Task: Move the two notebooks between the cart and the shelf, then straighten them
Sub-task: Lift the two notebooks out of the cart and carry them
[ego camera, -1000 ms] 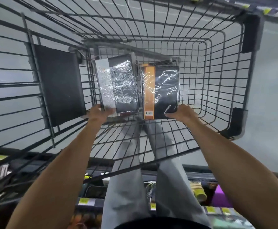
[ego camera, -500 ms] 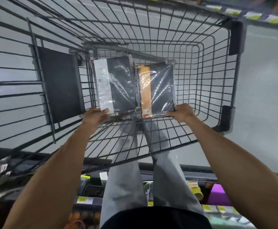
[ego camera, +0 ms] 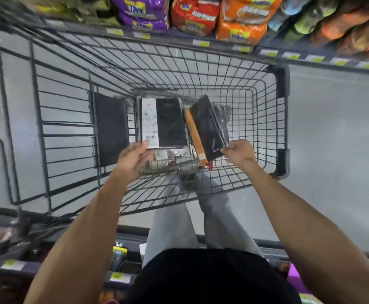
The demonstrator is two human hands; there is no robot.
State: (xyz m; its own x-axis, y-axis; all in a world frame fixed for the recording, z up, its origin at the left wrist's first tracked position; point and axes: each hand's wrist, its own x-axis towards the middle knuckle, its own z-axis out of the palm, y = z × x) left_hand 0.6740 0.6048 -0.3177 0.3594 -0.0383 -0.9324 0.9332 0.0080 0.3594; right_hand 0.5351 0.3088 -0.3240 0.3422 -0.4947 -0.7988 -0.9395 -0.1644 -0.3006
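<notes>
The right hand [ego camera: 239, 152] pinches the near corner of the black, plastic-wrapped notebook with an orange spine band [ego camera: 207, 130], fingers closed on it, the book tilted up on one edge inside the black wire shopping cart [ego camera: 284, 110]. Just left of that grip, the black notebook with a white marbled strip and barcode [ego camera: 163, 123] lies flat in the cart. The left hand [ego camera: 133, 160] is spread open, fingertips at that book's near edge; whether they touch it cannot be told. Motion blur smears the wrapped items under both notebooks and the bright snack bags [ego camera: 240, 18] beyond.
</notes>
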